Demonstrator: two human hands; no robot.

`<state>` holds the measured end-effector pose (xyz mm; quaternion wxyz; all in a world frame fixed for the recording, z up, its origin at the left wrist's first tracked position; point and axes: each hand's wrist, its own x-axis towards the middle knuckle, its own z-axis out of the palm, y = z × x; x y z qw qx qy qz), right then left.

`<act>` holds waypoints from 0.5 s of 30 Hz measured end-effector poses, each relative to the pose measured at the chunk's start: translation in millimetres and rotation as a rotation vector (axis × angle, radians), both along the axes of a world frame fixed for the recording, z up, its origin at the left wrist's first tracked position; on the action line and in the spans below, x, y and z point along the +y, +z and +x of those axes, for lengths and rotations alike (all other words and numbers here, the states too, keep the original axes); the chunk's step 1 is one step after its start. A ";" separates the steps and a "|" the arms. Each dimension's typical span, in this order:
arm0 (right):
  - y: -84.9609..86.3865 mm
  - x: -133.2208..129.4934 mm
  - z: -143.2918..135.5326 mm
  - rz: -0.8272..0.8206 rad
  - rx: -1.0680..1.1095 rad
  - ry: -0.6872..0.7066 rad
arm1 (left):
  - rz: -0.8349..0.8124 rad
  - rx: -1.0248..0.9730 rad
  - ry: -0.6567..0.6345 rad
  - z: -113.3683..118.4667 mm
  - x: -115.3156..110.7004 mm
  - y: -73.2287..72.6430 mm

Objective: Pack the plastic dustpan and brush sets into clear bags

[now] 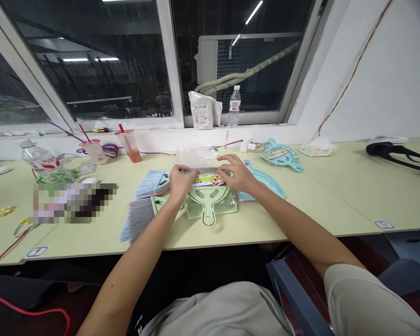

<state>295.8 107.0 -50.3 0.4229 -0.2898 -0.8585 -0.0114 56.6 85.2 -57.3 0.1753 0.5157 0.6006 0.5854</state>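
Note:
A light green hand brush lies over a matching green dustpan, handle toward me, with clear plastic around them. A yellow and white label crosses the brush by its dark bristles. My left hand grips the set's left end, thumb pressed on the label. At the right end, my right hand holds the label side with curled fingers, the index finger arched above. Left of the set lie blue-bristled brushes and a grey-bristled brush. A blue dustpan sits by my right wrist.
A bagged blue brush set lies at the back right, near a tissue pack. Drink cups and a water bottle stand at the left. Another bottle stands on the windowsill. A red cable hangs over the front edge.

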 end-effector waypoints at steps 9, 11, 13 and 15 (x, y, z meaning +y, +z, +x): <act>-1.4 7.6 1.7 -0.026 0.282 -0.080 | 0.032 -0.148 0.051 -8.0 8.1 0.7; -3.0 9.5 0.0 -0.142 0.337 -0.038 | 0.044 -0.174 0.060 -8.1 8.4 1.2; -6.2 11.5 -2.1 -0.267 0.417 -0.012 | 0.054 -0.179 0.066 -7.8 8.2 1.3; -9.5 12.9 -3.9 -0.366 0.491 -0.013 | 0.067 -0.179 0.068 -7.6 8.3 0.7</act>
